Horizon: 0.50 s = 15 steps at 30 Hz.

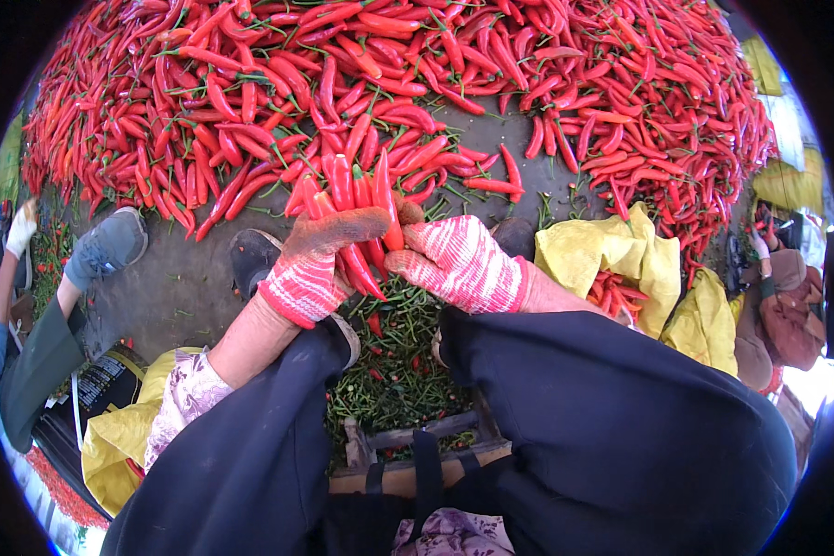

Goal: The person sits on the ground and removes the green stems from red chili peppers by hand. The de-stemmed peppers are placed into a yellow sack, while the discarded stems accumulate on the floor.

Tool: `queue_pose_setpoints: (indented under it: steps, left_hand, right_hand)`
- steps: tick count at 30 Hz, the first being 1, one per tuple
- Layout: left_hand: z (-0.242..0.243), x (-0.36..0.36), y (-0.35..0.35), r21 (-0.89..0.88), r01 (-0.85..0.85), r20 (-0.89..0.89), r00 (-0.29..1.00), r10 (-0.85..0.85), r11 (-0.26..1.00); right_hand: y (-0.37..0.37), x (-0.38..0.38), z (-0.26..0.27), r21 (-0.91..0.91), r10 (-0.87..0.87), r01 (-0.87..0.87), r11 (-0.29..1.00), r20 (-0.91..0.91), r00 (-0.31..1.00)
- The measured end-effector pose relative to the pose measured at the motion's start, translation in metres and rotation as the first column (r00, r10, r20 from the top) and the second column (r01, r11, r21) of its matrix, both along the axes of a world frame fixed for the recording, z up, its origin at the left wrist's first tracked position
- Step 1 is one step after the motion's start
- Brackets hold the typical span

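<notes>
My left hand point(326, 257), in a red-and-white knit glove with stained fingers, is closed around a bunch of red chili peppers point(342, 182) that point up and down through the grip. My right hand point(459, 260), gloved alike, touches the bunch from the right; its thumb and fingers are at one red chili pepper point(385, 198) on the bunch's right side. Just beyond both hands spreads a large heap of red chili peppers point(250, 90), many with green stems. Below the hands, between my feet, lie many loose green stems point(396, 361) with a few red bits.
A yellow woven sack point(598, 243) holding red peppers stands at my right; another yellow sack point(115, 431) is at my left. A wooden frame point(424, 431) lies between my legs. A person's shoe point(108, 247) and a gloved hand point(22, 228) show at the left; another person sits far right.
</notes>
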<state>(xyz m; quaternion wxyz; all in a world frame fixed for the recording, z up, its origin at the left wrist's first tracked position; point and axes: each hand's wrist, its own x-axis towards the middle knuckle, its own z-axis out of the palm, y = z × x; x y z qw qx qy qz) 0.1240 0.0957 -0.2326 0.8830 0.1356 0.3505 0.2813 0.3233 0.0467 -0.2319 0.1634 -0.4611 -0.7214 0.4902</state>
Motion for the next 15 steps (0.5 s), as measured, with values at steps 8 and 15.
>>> queue_pose_setpoints:
  steps: [8, 15]
  left_hand:
    - [0.009, -0.007, 0.007, 0.056, 0.004, -0.112, 0.994, 0.003, 0.998]
    - [-0.001, -0.014, -0.001, 0.391, 0.176, -0.366, 0.93, -0.022, 0.904]
  right_hand:
    - [0.019, 0.012, 0.019, 0.232, 0.343, -0.352, 0.907, 0.081, 0.936]
    - [0.048, 0.013, 0.029, 0.072, -0.207, 0.224, 0.972, -0.196, 0.959]
